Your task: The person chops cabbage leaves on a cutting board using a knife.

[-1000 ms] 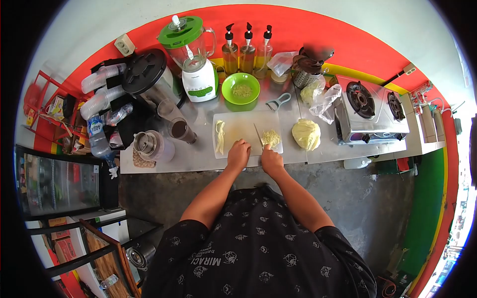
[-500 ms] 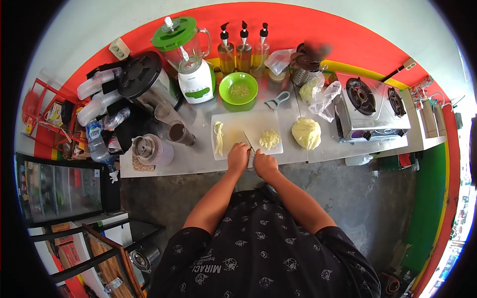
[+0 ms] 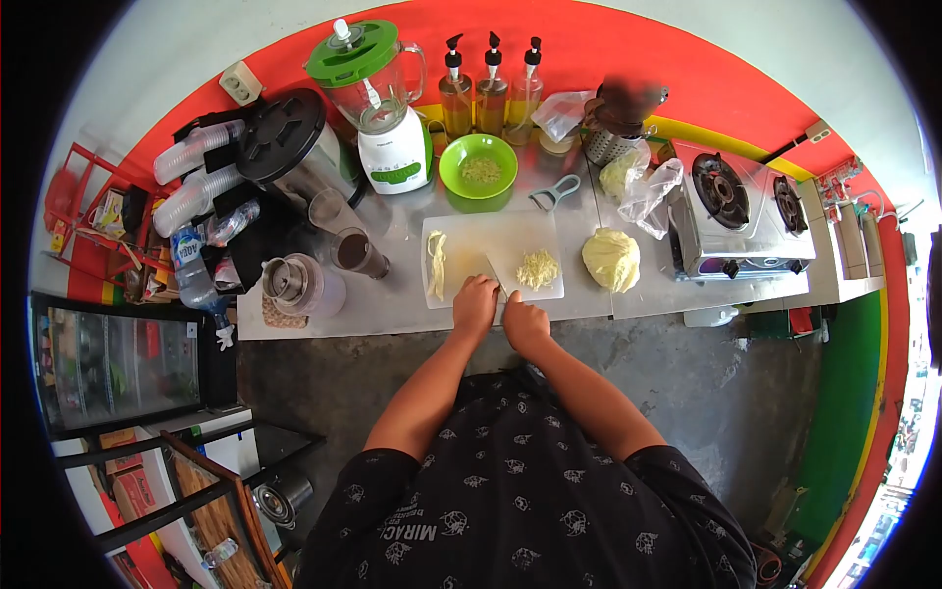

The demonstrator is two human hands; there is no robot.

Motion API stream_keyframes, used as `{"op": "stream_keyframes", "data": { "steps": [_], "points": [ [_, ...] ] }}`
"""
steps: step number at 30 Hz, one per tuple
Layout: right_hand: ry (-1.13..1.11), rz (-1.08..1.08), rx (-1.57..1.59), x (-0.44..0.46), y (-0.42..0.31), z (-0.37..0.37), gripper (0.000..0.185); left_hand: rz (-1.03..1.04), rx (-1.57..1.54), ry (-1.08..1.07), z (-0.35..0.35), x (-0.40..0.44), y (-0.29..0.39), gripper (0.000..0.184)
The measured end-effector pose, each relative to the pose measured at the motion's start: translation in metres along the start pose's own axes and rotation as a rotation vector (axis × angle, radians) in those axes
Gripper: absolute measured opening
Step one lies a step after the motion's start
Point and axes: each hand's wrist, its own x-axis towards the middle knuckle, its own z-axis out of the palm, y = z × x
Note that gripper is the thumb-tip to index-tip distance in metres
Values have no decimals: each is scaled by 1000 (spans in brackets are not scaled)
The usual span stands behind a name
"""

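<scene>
Right fingers (image 3: pixel 515 302) gripping knife (image 3: pixel 495 269), left fingers (image 3: pixel 482 287) beside it, hold unclear, shredded cabbage (image 3: pixel 537 270) beyond right

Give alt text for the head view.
The right hand holds a knife, the left hand close beside it, at a white board. Shreds lie on the board's right, pale strips on its left; a green bowl stands beyond, a cabbage to the right.

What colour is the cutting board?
The cutting board is white; it shows best in the head view.
</scene>
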Motion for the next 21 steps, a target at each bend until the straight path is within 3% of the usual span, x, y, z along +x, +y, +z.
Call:
{"op": "stream_keyframes", "data": {
  "steps": [3, 8, 15, 21],
  "points": [
    [-7, 70, 46, 4, -3, 3, 20, -36, 6, -29, -1, 0, 3, 10],
    [9, -7, -7, 8, 1, -1, 18, 15, -36, -22, -5, -1, -2, 15],
    [13, 55, 15, 9, -6, 4, 20, -16, -27, -23, 1, 2, -7, 15],
    [-17, 3, -49, -1, -5, 0, 20, 0, 97, -23, -6, 3, -4, 14]
  ]
}}
